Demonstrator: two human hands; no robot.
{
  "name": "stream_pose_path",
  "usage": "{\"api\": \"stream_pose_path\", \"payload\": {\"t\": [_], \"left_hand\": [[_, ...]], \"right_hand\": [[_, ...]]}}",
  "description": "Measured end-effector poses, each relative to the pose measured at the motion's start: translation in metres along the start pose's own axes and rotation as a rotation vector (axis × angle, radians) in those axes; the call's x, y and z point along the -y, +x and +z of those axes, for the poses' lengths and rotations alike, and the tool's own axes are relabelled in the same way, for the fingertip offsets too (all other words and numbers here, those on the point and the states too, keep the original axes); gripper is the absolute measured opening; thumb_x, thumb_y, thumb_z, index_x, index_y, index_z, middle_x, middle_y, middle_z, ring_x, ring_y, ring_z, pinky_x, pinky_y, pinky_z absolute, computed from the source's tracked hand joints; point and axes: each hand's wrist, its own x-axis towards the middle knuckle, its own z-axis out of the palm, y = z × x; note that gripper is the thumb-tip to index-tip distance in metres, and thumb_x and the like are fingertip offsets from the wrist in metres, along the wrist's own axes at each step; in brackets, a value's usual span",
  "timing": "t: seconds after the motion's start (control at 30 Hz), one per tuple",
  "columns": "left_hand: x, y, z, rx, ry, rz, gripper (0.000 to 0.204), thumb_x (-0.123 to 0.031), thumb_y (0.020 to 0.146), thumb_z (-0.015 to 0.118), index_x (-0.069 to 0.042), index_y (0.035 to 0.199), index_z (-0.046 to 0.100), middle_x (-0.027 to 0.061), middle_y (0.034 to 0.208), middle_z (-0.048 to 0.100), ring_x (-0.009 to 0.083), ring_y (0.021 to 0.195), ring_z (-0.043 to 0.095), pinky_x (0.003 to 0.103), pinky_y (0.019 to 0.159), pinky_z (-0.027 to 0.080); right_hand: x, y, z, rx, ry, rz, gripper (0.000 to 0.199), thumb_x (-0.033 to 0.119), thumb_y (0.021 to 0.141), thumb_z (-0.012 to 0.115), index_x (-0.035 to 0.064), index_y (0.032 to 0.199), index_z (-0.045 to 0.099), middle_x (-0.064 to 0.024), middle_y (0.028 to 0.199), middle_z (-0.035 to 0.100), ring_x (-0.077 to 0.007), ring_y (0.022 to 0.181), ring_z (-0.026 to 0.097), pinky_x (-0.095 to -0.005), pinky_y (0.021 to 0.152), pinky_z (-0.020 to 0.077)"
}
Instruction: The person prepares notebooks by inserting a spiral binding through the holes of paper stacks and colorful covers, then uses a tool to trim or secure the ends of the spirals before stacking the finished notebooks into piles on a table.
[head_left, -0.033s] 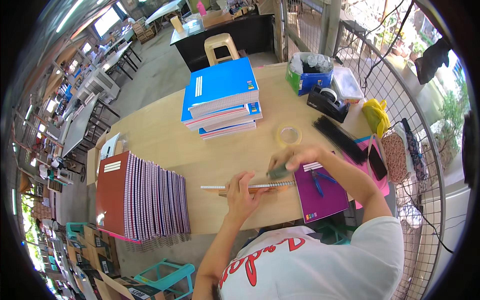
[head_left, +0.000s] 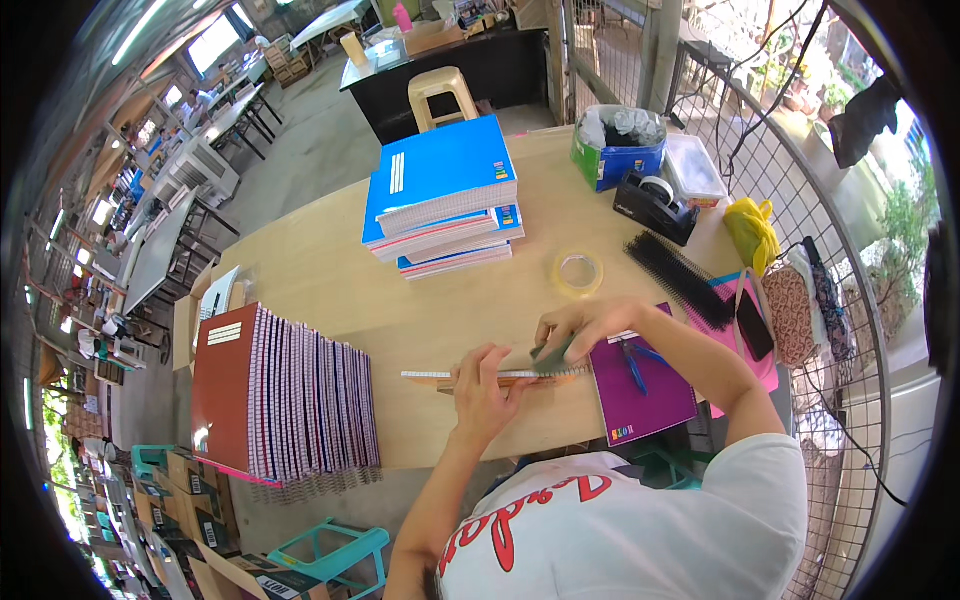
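Steadying the notebook (head_left: 500, 378) with our left hand (head_left: 487, 385), fingers clamped on it, our right hand (head_left: 580, 325) pinched a dark tool (head_left: 550, 353).

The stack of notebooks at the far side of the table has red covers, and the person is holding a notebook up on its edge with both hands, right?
Not quite. The head view shows the far stack of notebooks has blue covers, not red. The rest holds: the left hand and right hand hold a notebook on its edge.

A thin spiral-bound notebook (head_left: 490, 377) stands on edge on the wooden table (head_left: 330, 280).
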Motion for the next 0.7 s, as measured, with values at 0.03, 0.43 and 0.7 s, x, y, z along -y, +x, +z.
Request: {"api": "stream_pose_path", "payload": {"t": [0.03, 0.43, 0.7], "left_hand": [[0.000, -0.002, 0.000, 0.009, 0.013, -0.002, 0.056, -0.029, 0.074, 0.085, -0.012, 0.118, 0.057, 0.0092, 0.109, 0.063, 0.0289, 0.100, 0.060, 0.044, 0.084, 0.040], [0.000, -0.004, -0.001, 0.076, -0.003, -0.028, 0.055, -0.029, 0.074, 0.085, -0.011, 0.117, 0.056, 0.0075, 0.104, 0.064, 0.0273, 0.096, 0.059, 0.044, 0.084, 0.040], [0.002, -0.002, 0.001, 0.019, -0.005, 0.028, 0.076, -0.028, 0.069, 0.090, -0.006, 0.128, 0.047, 0.0172, 0.120, 0.056, 0.0352, 0.107, 0.056, 0.046, 0.089, 0.043]], "right_hand": [[0.007, 0.000, 0.004, 0.038, -0.071, -0.046, 0.050, 0.040, 0.084, 0.068, 0.0057, 0.121, 0.072, -0.0196, 0.124, 0.062, -0.0308, 0.108, 0.059, -0.0376, 0.094, 0.0451], [0.009, 0.005, 0.014, -0.053, -0.132, 0.011, 0.045, 0.050, 0.084, 0.068, 0.0152, 0.110, 0.078, -0.0205, 0.104, 0.069, -0.0304, 0.096, 0.058, -0.0414, 0.085, 0.0486], [0.007, 0.014, 0.015, -0.090, -0.581, 0.022, 0.048, 0.048, 0.084, 0.069, 0.0085, 0.110, 0.076, -0.0120, 0.092, 0.073, -0.0222, 0.091, 0.063, -0.0359, 0.085, 0.0482]]}}
